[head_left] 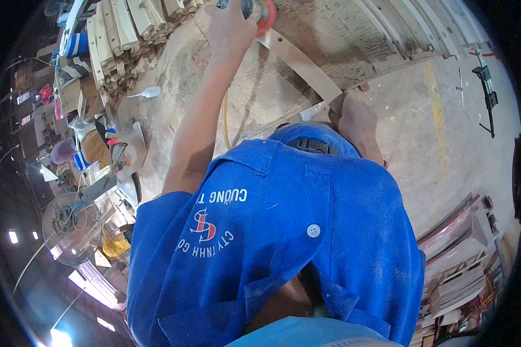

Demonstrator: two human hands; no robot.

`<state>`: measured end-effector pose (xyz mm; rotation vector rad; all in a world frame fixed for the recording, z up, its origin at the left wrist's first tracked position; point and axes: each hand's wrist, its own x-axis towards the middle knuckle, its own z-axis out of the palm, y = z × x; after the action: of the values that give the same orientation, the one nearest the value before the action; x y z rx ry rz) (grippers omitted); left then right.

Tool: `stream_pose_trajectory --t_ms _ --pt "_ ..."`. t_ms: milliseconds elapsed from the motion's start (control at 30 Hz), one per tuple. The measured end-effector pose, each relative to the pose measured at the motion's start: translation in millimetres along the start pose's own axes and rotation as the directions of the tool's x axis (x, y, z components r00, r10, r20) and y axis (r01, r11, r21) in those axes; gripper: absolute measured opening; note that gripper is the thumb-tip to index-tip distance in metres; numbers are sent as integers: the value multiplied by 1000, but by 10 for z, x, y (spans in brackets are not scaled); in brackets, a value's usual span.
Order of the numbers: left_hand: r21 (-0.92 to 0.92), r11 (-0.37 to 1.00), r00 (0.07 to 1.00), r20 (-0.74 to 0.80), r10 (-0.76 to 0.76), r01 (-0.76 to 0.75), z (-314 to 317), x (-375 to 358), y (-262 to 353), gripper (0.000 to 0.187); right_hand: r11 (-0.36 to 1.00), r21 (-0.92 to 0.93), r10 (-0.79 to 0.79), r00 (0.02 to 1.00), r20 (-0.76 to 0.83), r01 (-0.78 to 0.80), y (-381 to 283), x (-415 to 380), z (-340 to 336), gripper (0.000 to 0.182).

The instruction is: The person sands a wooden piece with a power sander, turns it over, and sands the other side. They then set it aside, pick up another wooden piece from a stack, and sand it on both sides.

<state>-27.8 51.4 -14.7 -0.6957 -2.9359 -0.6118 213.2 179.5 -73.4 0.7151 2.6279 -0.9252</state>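
Note:
At the top edge, my left hand (pixel 228 29) is closed round the dark top of a power sander (pixel 240 7), which the frame cuts off. Its round red-orange disc (pixel 266 17) looks blurred beside the far end of a flat, pale wooden strip (pixel 304 66). This strip slants down to the right. At its near end is my right hand (pixel 353 118), in shade, apparently gripping it; the fingers are partly hidden. A yellowish hose (pixel 226 118) runs down beside my left forearm.
Stacked curved wood pieces (pixel 118 32) stand at upper left, near a white squeeze bottle (pixel 150 92). Long pale strips (pixel 396 26) lie at upper right. A fan (pixel 72 228) is at left, a black clamp (pixel 487 87) at far right, and stacked boards (pixel 460 283) at lower right.

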Motion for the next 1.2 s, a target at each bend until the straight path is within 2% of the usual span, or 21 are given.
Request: stream_pose_trajectory --t_ms 67,133,267,367,467,533,567,633,667,733,767,833,867,933,1067,1133,1200 --pt "44 999 999 -33 -5 6 7 -21 -9 51 1000 -5 1 1000 2 -1 -10 7 -4 31" --pt "86 993 995 -57 83 -77 48 -63 -54 51 1000 -16 3 1000 8 -3 -2 2 -1 31" --pt "-1 999 999 -32 41 -41 44 -12 -42 52 1000 -10 -15 1000 13 16 52 29 39 31" --pt "97 993 995 -58 77 -72 30 -40 -23 51 1000 -15 -9 1000 12 9 51 30 34 32" --pt "35 999 1000 3 -10 10 2 -84 54 49 1000 -28 3 1000 26 -2 5 21 -19 31" --pt "20 996 996 -32 82 -82 40 -19 -41 50 999 -43 7 999 37 -5 -2 17 -24 30" --pt "19 996 996 -33 83 -82 60 10 -84 50 1000 -25 6 1000 16 -5 6 18 -9 31" --pt "10 990 978 -153 142 -142 68 49 -126 51 1000 -7 3 1000 -8 -3 26 25 7 32" --pt "10 990 977 -155 143 -144 77 36 -147 51 1000 -21 9 1000 17 -9 36 35 11 33" --pt "123 986 991 -58 120 -112 9 -40 -73 52 999 -35 15 999 37 -13 32 49 1 34" --pt "122 986 991 -60 121 -113 -12 -73 -16 52 999 -34 16 999 42 -14 28 42 -5 33" --pt "-9 995 993 63 -102 103 -102 -132 168 51 999 -37 17 999 50 -15 23 28 -6 33" --pt "-12 995 993 61 -103 104 -65 -118 88 51 999 -39 20 999 45 -18 18 30 -6 33" --pt "36 992 988 -89 124 -121 32 -23 -141 50 999 -42 21 999 31 -20 14 42 -11 34" --pt "57 989 981 -129 143 -137 51 -20 -229 46 999 -50 7 1000 -14 -8 21 31 15 36" --pt "-18 1000 1000 -22 -1 1 16 -223 -8 45 998 -59 -4 1000 -22 3 25 21 15 37" --pt "-9 1000 995 102 12 -11 44 -450 144 46 1000 -10 -12 999 -44 12 15 -8 3 27"
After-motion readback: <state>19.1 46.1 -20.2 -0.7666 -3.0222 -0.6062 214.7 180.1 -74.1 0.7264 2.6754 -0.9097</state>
